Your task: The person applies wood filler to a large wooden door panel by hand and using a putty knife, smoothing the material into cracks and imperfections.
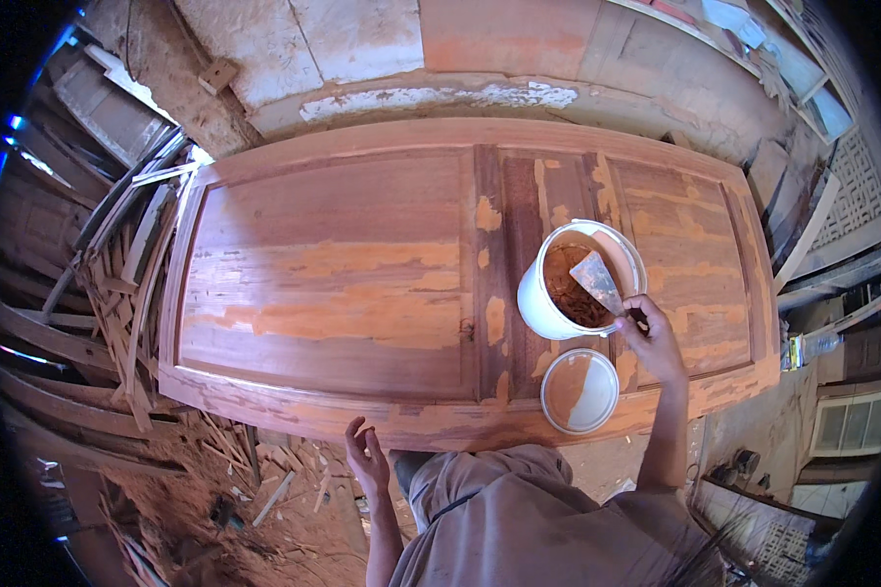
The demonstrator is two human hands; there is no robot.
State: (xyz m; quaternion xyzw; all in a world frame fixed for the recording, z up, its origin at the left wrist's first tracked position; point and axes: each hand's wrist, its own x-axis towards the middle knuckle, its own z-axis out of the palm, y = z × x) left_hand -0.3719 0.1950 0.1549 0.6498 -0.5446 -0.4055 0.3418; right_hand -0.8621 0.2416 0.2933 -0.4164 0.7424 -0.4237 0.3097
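My right hand [654, 338] is closed round the handle of a putty knife [595, 280], and its flat metal blade reaches over the mouth of a white bucket [543, 305]. Inside the bucket is orange-brown filler [564, 264], with darker stuff lower down. The bucket stands on a panelled wooden door [362, 210] laid flat and marked with orange filler patches. Just nearer than the bucket lies a round lid [595, 396], partly coated in the same orange. Off the door's near edge, my left hand [365, 455] hangs with fingers apart and holds nothing.
Scrap timber strips [127, 303] are piled at the left. Wood debris [294, 489] litters the dusty floor at the lower left. Large boards [362, 44] stand behind the door's far edge. At the right are more planks [811, 230] and a clear plastic bottle [820, 344].
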